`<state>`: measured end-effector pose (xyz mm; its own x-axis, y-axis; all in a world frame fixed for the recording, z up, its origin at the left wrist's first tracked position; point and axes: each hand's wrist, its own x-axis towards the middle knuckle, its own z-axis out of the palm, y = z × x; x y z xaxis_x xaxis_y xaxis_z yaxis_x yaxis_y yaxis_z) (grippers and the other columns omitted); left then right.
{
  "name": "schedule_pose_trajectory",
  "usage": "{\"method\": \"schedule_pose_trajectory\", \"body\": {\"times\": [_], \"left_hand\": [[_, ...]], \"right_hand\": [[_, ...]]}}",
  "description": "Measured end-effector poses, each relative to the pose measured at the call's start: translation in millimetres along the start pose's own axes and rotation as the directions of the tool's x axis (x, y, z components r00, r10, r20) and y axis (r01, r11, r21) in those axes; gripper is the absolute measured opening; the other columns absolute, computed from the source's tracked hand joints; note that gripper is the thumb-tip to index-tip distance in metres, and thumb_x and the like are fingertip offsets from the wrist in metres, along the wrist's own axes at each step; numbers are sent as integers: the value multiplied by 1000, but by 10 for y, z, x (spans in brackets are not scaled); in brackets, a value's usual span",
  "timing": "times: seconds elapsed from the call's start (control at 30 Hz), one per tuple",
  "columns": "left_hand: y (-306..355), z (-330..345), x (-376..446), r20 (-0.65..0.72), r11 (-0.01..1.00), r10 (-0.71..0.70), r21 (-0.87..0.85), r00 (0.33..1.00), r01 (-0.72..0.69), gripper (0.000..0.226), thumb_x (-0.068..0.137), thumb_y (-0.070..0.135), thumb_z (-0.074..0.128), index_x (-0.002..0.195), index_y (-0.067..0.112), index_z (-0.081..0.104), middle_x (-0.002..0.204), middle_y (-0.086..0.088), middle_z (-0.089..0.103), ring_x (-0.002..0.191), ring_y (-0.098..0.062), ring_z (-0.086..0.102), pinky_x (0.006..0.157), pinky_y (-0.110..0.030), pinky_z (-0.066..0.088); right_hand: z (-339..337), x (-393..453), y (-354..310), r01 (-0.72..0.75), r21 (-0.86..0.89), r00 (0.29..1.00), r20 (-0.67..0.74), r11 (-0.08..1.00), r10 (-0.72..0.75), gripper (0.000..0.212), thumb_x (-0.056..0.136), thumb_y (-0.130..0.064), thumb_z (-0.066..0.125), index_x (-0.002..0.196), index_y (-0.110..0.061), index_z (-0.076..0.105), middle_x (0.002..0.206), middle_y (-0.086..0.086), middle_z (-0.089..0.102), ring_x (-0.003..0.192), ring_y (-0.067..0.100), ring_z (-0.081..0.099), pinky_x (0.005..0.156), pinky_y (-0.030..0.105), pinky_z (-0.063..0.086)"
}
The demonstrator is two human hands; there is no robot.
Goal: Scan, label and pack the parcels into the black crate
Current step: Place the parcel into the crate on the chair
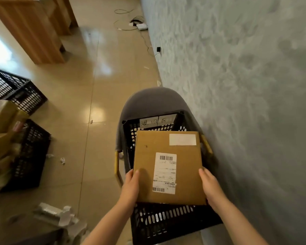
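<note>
Both hands on one parcel (169, 167), flat brown cardboard box, held over the open top of the black crate (168, 225) at 6 o'clock of view. The crate sits on a grey chair (155, 99) against the wall (245, 85) at 3 o'clock.

Left hand (130, 187) takes the near left corner, thumb on the top face, fingers hidden beneath; I judge they curl under, a clamp grip. Right hand (210, 186) takes the near right edge the same way, thumb on top. Neither grip is released. The parcel lies roughly level, far edge toward the crate's back wall, where a white handwritten tag (157, 121) is stuck at 12 o'clock.

Shipping label (164, 173) with barcodes faces up, centre of the lid; a blank white sticker (182, 139) sits at the far right corner. So labelled, packing step in hand, I judge.

Handling: stiff corrugated board, flat, no sag visible; probably light to moderate, contents unknown. Surface matte, not slippery. Best hold is on opposite side edges near the corners, as now, and off the label.

The parcel's footprint looks close to the crate opening, so it may catch on the rim; tilt one edge in first.

At 9 o'clock two more black crates (19, 89) and loose boxes (2, 114) on the floor (88, 85); white foam scraps (60, 216) at 7 o'clock.
</note>
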<state>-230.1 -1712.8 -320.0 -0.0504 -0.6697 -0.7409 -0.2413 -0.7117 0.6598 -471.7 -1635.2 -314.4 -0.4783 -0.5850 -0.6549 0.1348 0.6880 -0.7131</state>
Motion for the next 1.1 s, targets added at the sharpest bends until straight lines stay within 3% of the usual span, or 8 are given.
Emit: {"method": "schedule_pose_trajectory", "body": {"times": [0.13,0.27,0.4,0.57,0.87,1.1], "left_hand": [[73,454,407,-33,998,52,37,998,-51,61,98,31,51,153,24,23,141,1,45,125,-21,47,108,-45,42],[36,647,799,-143,999,-19,43,990,25,63,96,25,51,152,23,22,142,-2,47,127,-23,48,108,-48,43],[-41,680,1137,-193,996,-66,43,979,76,63,96,26,54,152,23,24,145,-3,48,133,-27,47,111,-50,40],[-42,717,1452,-242,993,-69,77,968,90,74,94,31,62,155,21,21,151,-6,42,138,-29,41,114,-47,36],[-73,832,1786,-267,986,-95,104,959,127,75,95,32,62,155,18,19,150,-7,43,136,-30,44,109,-47,40],[-146,870,1816,-280,986,-47,143,959,90,78,95,36,61,156,22,14,151,-6,42,136,-29,45,109,-49,42]], "right_hand": [[6,763,-221,-60,-83,998,13,995,61,47,104,-44,25,146,-27,39,131,1,55,111,19,53,102,45,44],[198,1279,-283,-76,-202,994,63,976,90,46,106,-38,21,150,-27,30,138,3,49,120,23,48,104,44,39],[439,1627,-156,-52,-217,994,85,975,71,43,104,-29,29,147,-25,35,128,0,52,109,19,51,96,40,42],[631,1962,-5,-94,-170,992,69,981,107,44,102,-27,41,146,-22,37,135,5,54,117,26,54,102,46,45],[708,2351,32,-101,-240,994,22,966,109,42,101,-31,42,142,-24,40,131,5,56,113,28,57,100,51,46],[692,2351,22,-37,-315,998,42,948,52,49,103,-32,38,150,-24,28,138,8,51,119,29,54,101,48,46]]}}
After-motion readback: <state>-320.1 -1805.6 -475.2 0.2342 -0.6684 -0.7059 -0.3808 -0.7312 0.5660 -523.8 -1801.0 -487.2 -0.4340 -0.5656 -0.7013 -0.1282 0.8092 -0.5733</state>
